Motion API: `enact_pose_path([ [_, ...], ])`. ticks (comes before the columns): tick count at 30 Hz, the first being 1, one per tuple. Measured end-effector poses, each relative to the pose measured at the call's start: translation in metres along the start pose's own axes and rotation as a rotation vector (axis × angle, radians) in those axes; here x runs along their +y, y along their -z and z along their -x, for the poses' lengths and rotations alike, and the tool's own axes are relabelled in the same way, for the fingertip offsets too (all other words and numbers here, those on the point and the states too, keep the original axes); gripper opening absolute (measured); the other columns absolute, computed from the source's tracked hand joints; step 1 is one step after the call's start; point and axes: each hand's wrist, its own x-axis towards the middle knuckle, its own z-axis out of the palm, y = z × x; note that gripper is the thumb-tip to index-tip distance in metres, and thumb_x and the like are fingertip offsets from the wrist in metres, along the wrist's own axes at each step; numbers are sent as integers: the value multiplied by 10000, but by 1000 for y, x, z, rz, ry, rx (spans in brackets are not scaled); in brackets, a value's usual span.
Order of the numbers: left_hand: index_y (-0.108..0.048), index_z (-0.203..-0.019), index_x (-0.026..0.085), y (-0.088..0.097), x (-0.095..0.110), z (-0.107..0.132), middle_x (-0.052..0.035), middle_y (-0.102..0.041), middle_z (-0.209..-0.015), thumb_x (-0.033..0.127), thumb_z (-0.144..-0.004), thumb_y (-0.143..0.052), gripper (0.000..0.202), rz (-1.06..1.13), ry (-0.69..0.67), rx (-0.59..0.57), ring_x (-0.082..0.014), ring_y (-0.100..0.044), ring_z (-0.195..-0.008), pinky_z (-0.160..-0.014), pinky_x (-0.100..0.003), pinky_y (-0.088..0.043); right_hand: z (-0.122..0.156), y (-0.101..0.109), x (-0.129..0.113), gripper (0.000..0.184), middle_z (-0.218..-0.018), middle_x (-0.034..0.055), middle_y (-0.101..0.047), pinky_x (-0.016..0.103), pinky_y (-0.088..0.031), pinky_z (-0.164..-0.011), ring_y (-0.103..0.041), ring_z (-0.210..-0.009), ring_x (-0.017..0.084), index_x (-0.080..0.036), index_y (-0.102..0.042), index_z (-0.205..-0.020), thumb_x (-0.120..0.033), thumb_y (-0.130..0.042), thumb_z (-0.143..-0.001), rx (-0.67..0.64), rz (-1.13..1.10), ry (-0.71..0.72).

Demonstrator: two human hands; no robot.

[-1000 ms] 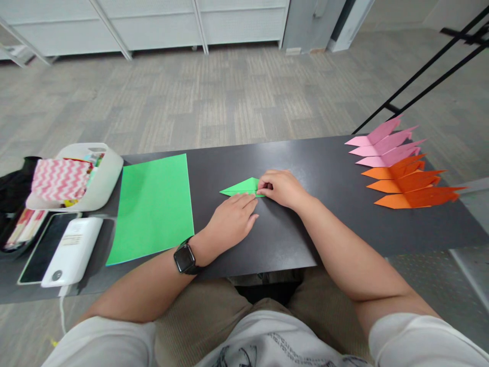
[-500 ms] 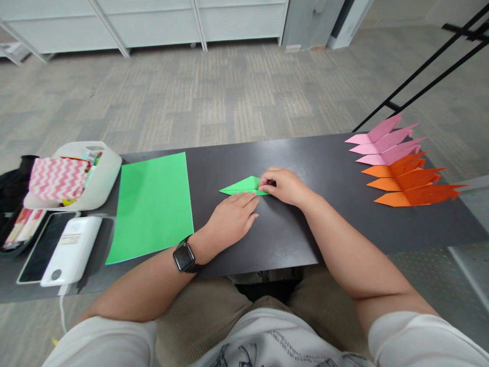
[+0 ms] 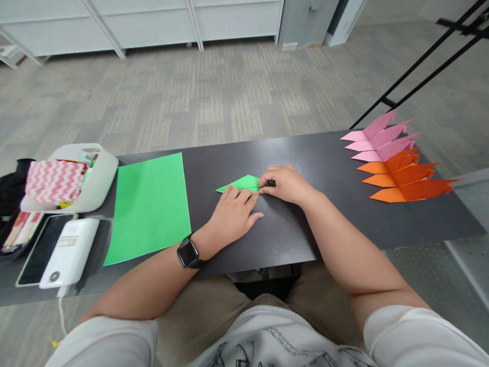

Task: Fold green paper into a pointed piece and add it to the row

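Note:
A folded piece of green paper [image 3: 247, 181], narrow and pointed at its left end, lies on the dark table in front of me. My left hand [image 3: 235, 209] rests flat with fingers stretched over its lower edge, the thumb apart. The paper's right end is pinched between the thumb and fingers of my right hand [image 3: 281, 184], which partly hide it. Left of my hands lies a stack of green paper sheets [image 3: 148, 209].
Folded pink paper birds [image 3: 376, 140] and orange paper birds [image 3: 405, 183] stand in a row on the table's right side. At the left are a white basket [image 3: 103, 176] with a pink zigzag cloth [image 3: 53, 181], a white power bank [image 3: 69, 255] with a cable, and a phone [image 3: 40, 260].
My left hand's fingers have shifted slightly left and up along the green paper, covering more of it. My right hand keeps its pinch at the right end. The view has shifted a little.

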Motion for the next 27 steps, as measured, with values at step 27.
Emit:
enact_pose_path([
  [27,-608,-1498,69,-2,2,10,-199,-670,-1446,461,-1076,-640,578,44,-16,17,-347,-597,-1371,-1301,-560,-365,0,-4,4,92,-1013,8,-758,342,-403,-879,-671,-929,194,-256,-766,-954,-236,-838,-900,-1,-3,-12],
])
